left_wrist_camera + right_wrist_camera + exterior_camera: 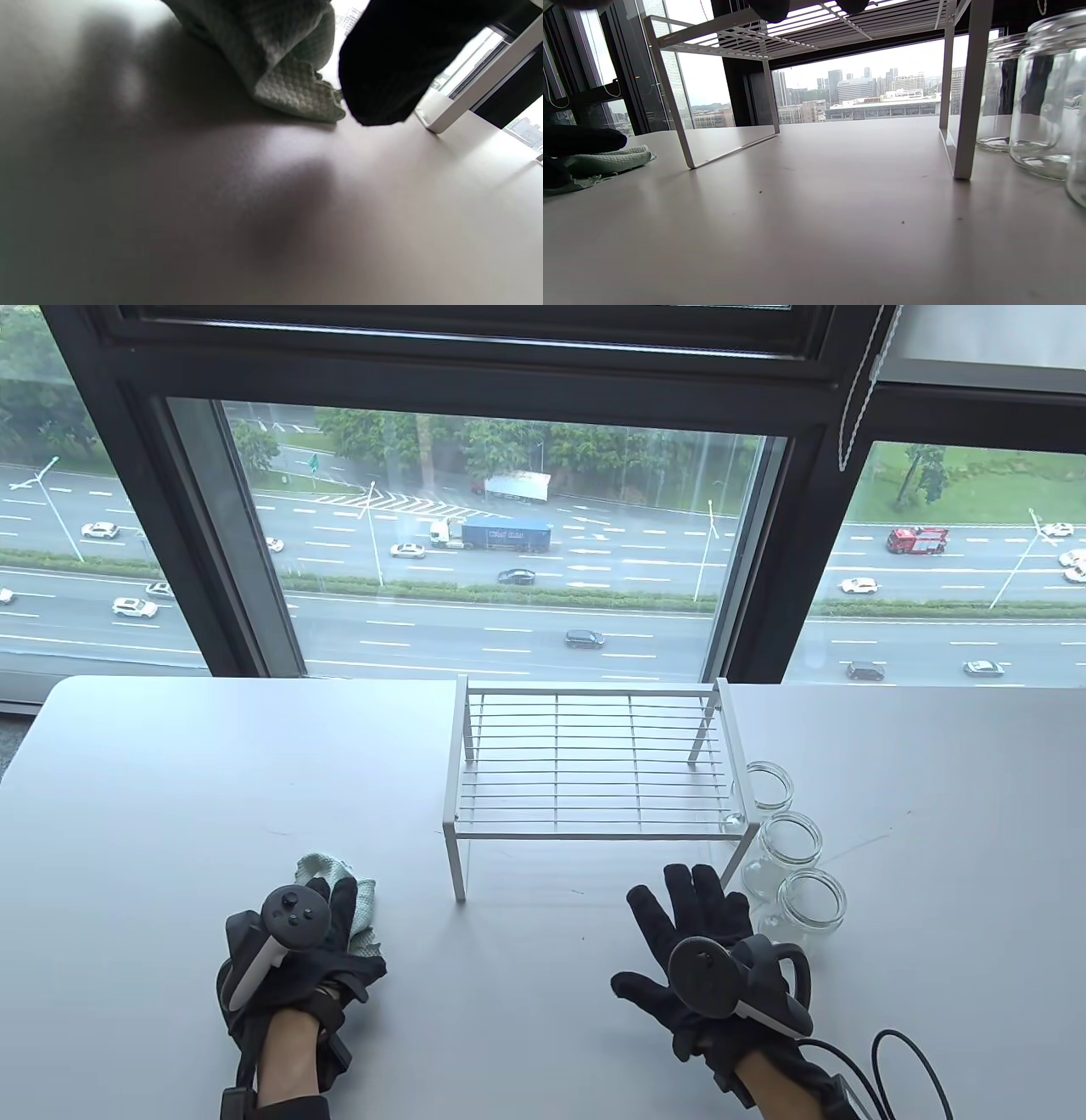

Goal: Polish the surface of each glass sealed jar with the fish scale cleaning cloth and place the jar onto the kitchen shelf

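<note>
jars: three clear lidless glass jars (791,840) at 3 o'clock of white wire shelf (594,763) | left hand (314,950) fingers grasp crumpled pale-green scale-textured cloth (339,875) | right hand (704,950) fingers spread, released on grey surface (170,780)

a smooth white desk (170,780) stands against a dark-framed window (475,517); a white beaded blind cord (859,398) hangs at the upper right.

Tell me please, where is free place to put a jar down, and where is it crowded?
The wire top of the shelf is bare. The table is free left of the shelf, beyond the cloth, and under the shelf. Crowded: right of the shelf, where three jars stand in a row beside its leg.
</note>
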`<state>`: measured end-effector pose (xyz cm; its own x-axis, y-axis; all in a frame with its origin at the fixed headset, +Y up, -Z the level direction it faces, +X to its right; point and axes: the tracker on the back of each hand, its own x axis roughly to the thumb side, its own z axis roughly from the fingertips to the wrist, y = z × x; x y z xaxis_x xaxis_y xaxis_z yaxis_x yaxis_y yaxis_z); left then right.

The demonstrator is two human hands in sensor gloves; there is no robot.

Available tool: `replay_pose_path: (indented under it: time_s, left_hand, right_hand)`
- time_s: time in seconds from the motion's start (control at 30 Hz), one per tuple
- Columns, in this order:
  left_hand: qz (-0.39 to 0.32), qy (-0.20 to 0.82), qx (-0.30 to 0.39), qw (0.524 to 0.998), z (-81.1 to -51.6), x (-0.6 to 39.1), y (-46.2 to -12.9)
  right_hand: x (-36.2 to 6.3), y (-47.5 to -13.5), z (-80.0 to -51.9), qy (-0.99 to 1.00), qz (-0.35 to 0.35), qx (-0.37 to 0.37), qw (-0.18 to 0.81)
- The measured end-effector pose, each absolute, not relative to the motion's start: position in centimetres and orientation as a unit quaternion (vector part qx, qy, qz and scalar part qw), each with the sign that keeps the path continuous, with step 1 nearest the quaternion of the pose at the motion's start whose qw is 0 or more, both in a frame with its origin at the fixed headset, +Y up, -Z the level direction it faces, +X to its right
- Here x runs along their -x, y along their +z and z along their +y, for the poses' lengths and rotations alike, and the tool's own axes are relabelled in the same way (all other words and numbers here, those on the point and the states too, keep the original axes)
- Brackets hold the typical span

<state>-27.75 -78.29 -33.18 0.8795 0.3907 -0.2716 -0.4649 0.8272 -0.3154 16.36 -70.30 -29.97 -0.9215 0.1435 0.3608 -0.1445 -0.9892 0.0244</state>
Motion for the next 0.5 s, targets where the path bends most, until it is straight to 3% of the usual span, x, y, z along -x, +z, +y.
replay_pose_path:
  time_s: [0.27,0.5]
  left_hand:
    - [0.1,0.189,0.183,0.96,-77.8,26.9,-33.3]
    - [0.103,0.109,0.107,0.983,-76.9,25.2,-33.6]
  right_hand:
    - [-16.7,-30.0,-70.1,0.98,0.003,-0.179,0.081]
    - [-16.5,-29.9,-70.1,0.98,0.003,-0.184,0.081]
